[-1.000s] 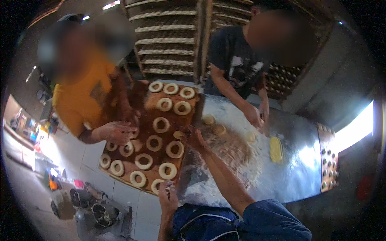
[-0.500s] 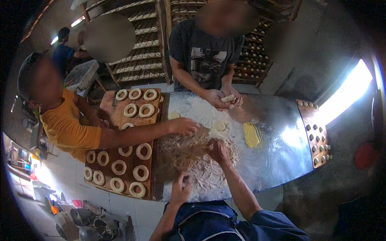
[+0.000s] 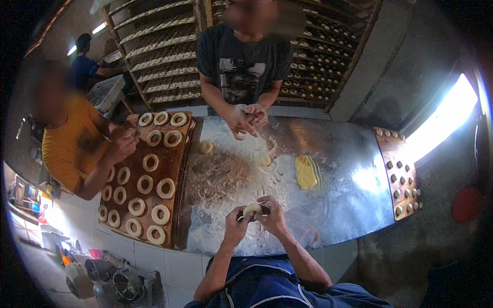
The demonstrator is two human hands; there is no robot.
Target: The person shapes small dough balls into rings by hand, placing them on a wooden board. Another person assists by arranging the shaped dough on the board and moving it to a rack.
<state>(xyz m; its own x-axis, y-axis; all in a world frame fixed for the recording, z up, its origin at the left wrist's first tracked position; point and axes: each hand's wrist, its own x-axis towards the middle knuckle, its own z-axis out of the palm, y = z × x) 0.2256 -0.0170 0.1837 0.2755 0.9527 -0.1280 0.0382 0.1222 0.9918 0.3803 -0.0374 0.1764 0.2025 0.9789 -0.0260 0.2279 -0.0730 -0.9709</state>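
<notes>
My left hand [image 3: 236, 223] and my right hand [image 3: 269, 217] are closed around a pale piece of dough [image 3: 251, 209] above the near edge of a floured metal table [image 3: 344, 205]. A flat dough round [image 3: 207, 146] and another pale piece [image 3: 264, 159] lie farther back in the flour [image 3: 221, 174]. A yellow slab [image 3: 307, 171], perhaps dough or fat, lies right of centre. On the left, stacked wooden boards [image 3: 138, 169] carry several dough rings [image 3: 165, 187].
Two co-workers stand close, one in yellow [image 3: 67, 143] at left, one in a dark shirt [image 3: 241, 66] opposite, both working with their hands. Another person [image 3: 82, 64] is behind. Racks [image 3: 159, 61] line the back. A board [image 3: 390, 174] with small rounds lies at right.
My hands have come together on the dough piece; my right hand moved down from the flour. The co-worker in yellow drew their arm back over the boards. My view shifted.
</notes>
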